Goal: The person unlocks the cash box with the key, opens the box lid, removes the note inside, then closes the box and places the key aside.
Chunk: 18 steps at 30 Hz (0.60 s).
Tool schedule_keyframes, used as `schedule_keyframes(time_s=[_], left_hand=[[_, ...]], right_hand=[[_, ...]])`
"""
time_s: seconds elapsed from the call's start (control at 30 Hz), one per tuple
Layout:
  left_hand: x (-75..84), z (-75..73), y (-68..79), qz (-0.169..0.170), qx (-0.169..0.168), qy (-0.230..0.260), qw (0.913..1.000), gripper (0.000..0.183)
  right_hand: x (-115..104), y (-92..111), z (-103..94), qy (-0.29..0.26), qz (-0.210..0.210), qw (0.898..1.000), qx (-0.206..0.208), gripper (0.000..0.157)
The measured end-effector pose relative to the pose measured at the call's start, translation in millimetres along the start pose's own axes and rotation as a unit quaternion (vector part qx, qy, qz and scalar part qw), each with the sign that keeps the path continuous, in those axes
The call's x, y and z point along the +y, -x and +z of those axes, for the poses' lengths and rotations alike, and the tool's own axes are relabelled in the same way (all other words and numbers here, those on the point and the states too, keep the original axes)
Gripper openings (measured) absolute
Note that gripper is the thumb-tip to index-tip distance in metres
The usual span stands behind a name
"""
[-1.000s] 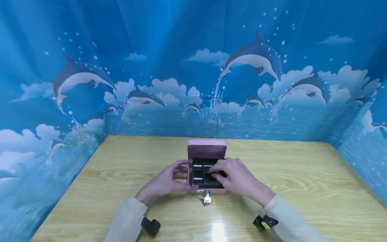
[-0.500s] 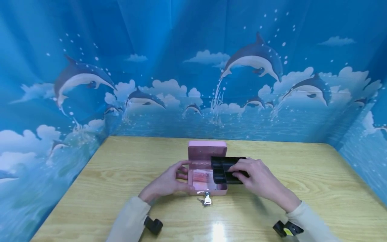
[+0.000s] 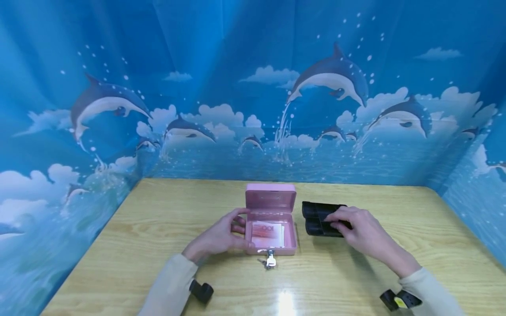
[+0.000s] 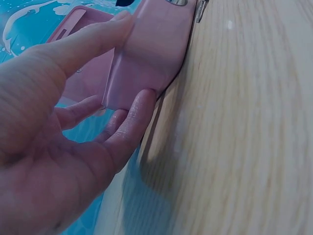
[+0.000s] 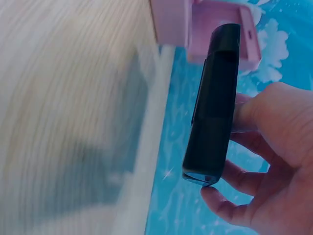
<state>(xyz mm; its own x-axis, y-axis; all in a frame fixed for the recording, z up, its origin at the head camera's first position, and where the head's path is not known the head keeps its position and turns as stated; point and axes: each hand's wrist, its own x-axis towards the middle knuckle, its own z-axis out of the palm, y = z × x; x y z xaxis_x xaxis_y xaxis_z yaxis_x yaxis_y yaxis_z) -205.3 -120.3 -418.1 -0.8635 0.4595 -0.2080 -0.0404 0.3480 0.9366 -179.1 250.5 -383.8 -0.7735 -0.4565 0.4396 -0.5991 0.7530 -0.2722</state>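
Observation:
A small pink cash box (image 3: 291, 250) stands on the table with its lid (image 3: 270, 199) raised at the back. Inside lies a reddish banknote (image 3: 266, 233) marked 100, with paler paper at its right side. My left hand (image 3: 215, 235) holds the box by its left side, thumb near the front corner and fingers along the side wall, as the left wrist view also shows. Right of the box, my right hand (image 3: 361, 230) pinches a black divided tray (image 3: 316, 217) by an inner divider. In the right wrist view the tray (image 5: 215, 107) hangs above the table.
Keys (image 3: 270, 260) hang from the lock at the box's front. The wooden table (image 3: 166, 206) reaches back to a blue dolphin-print curtain (image 3: 221, 87). Dark devices (image 3: 201, 291) are strapped at both wrists.
My right hand has lifted the black tray out of the cash box and carried it to the right, uncovering the banknote. My left hand has stayed at the box's left side.

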Motion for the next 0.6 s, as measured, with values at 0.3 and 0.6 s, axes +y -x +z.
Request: schedule_keyframes(time_s=[0.3, 0.6], left_hand=[[-2.3, -1.1, -1.8, -0.001, -0.005, 0.004, 1.0, 0.103], [-2.2, -2.6, -3.2, 0.009, -0.008, -0.033, 0.9994, 0.102]], right_hand=[[36.7, 5.1, -0.8, 0.028, 0.023, 0.999, 0.009, 0.031], [65.0, 1.9, -0.5, 0.021, 0.073, 0.997, -0.029, 0.026]])
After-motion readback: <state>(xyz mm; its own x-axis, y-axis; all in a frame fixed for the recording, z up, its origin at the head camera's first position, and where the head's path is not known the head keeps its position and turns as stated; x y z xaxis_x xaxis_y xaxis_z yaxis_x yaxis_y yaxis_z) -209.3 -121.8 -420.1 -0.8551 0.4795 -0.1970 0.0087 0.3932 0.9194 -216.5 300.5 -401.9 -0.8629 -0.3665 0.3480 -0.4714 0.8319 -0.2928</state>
